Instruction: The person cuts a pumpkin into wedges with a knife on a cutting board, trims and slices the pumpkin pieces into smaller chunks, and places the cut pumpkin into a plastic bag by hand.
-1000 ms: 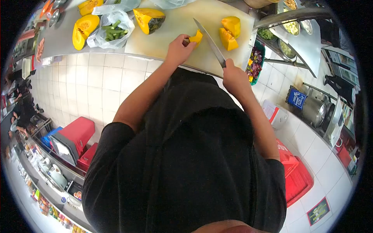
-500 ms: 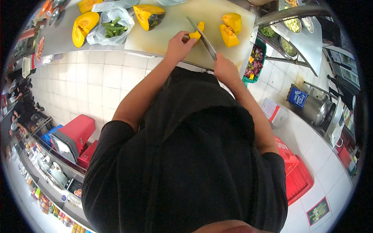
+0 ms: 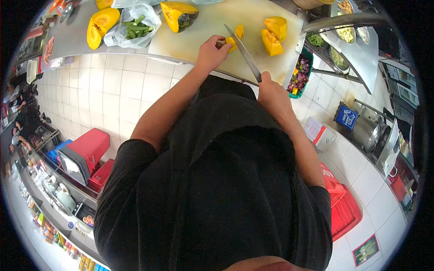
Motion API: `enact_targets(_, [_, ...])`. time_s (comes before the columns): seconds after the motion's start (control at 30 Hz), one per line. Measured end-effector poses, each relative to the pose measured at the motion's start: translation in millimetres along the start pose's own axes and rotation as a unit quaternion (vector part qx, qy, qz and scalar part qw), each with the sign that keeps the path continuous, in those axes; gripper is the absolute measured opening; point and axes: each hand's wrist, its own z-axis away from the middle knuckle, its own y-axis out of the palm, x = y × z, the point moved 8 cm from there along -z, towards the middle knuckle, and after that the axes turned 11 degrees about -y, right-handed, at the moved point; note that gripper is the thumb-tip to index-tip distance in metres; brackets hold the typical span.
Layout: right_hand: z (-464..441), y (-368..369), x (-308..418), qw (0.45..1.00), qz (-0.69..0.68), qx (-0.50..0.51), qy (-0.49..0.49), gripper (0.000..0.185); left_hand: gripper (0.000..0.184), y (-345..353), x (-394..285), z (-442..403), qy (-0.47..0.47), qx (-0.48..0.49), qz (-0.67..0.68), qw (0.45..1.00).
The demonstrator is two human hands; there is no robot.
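My right hand grips the handle of a long kitchen knife, its blade slanting up and left over the pale cutting board. The fingers of my left hand are closed on a small pumpkin piece, just left of the blade. Another small pumpkin chunk lies behind it, close to the blade. To the right on the board are two larger pumpkin chunks. A pumpkin wedge with dark rind lies at the board's left.
Left of the board, a clear plastic bag holds green pods, beside a cut pumpkin piece. Below the board's right edge stands a green basket with purple and yellow scraps. Trays of chopped food are further right.
My right hand has drawn the knife slightly back toward my body and to the right. My left hand keeps hold of the pumpkin piece. The whole view has shifted a little.
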Motion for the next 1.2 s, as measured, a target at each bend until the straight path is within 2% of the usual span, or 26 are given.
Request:
enact_targets(0.3, [-9.2, 13.4, 4.3, 0.999, -0.027, 0.026, 0.004, 0.021, 0.039, 4.0, 9.5, -7.8, 0.025, -0.016, 0.001, 1.000])
enact_targets(0.4, [-41.3, 48.7, -7.4, 0.998, -0.042, -0.024, -0.030, 0.023, 0.040, 3.8, 10.4, -4.9, -0.028, 0.000, 0.054, 0.998])
enact_targets(0.5, [-49.8, 49.8, -17.0, 0.998, -0.055, -0.027, -0.020, 0.022, 0.040, 1.1, 6.4, -5.1, 0.014, -0.018, 0.010, 1.000])
enact_targets(0.6, [-45.1, 44.9, -25.0, 0.989, -0.131, -0.055, -0.032, 0.020, 0.045, 1.8, 9.5, -5.0, 0.004, -0.014, 0.067, 0.998])
enact_targets(0.7, [-24.2, 32.6, -33.6, 0.972, -0.187, -0.140, -0.038, 0.021, 0.052, -2.9, -14.4, 6.2, 0.127, -0.069, -0.002, 0.990])
enact_targets(0.8, [-4.2, 41.0, -58.9, 0.901, -0.415, -0.116, 0.054, 0.022, 0.057, 4.0, -38.8, 7.9, 0.176, -0.077, -0.113, 0.975])
enact_targets(0.9, [-7.0, 74.6, -81.4, 0.889, -0.448, -0.083, 0.040, 0.017, 0.060, 21.2, -60.6, 7.5, 0.265, -0.127, -0.244, 0.924])
enact_targets(0.93, [-13.5, 81.2, -80.0, 0.885, -0.456, -0.094, 0.007, 0.016, 0.059, 27.4, -64.5, 5.2, 0.274, -0.127, -0.257, 0.918])
enact_targets(1.0, [-16.3, 92.1, -75.5, 0.878, -0.472, -0.081, 0.017, 0.016, 0.056, 36.5, -70.1, 1.1, 0.288, -0.128, -0.282, 0.906])
enact_targets(1.03, [-18.0, 91.8, -70.9, 0.874, -0.480, -0.075, 0.021, 0.016, 0.053, 38.9, -70.1, -4.5, 0.277, -0.118, -0.285, 0.910])
enact_targets(1.07, [-34.2, 113.1, -78.1, 0.887, -0.449, -0.108, -0.030, 0.017, 0.050, 41.5, -69.7, -9.7, 0.266, -0.107, -0.289, 0.913])
enact_targets(1.2, [-42.4, 103.3, -68.4, 0.904, -0.416, -0.099, -0.015, 0.027, 0.039, 39.0, -71.8, -23.2, 0.222, -0.102, -0.246, 0.938])
